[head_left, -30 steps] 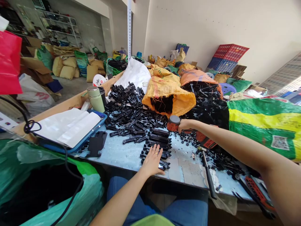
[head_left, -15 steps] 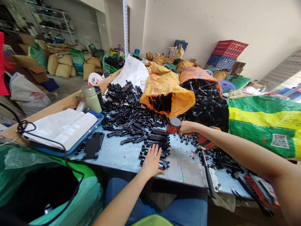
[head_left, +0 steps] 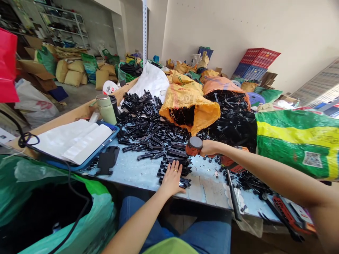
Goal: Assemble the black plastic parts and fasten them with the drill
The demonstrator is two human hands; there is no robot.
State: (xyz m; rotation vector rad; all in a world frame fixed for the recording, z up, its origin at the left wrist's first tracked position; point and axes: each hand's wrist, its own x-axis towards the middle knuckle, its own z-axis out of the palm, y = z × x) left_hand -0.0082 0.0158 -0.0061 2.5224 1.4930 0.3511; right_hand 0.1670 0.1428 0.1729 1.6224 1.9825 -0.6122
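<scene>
My left hand [head_left: 172,179] lies flat with fingers stretched over a row of black plastic parts [head_left: 177,161] lined up at the table's front edge. My right hand [head_left: 208,147] is wrapped round the grip of an orange-and-black cordless drill [head_left: 194,146]. The drill's round grey rear end faces me, above the far end of the row. Its tip is hidden, and part of its battery base [head_left: 230,163] shows below my forearm. Behind the row spreads a pile of loose black parts [head_left: 153,132]. Right of my left hand lies a hammer [head_left: 233,197] with a black handle.
A yellow woven sack [head_left: 182,93] lies open behind the parts. On the right are a green-and-yellow sack [head_left: 296,141] and another orange tool [head_left: 288,213]. A blue tray [head_left: 116,131] with paper, a green flask [head_left: 105,109] and a flat black piece [head_left: 107,161] stand left.
The drill and my right hand have shifted slightly left and down in the view. My left hand stays on the row. The camera view has turned a little to the left.
</scene>
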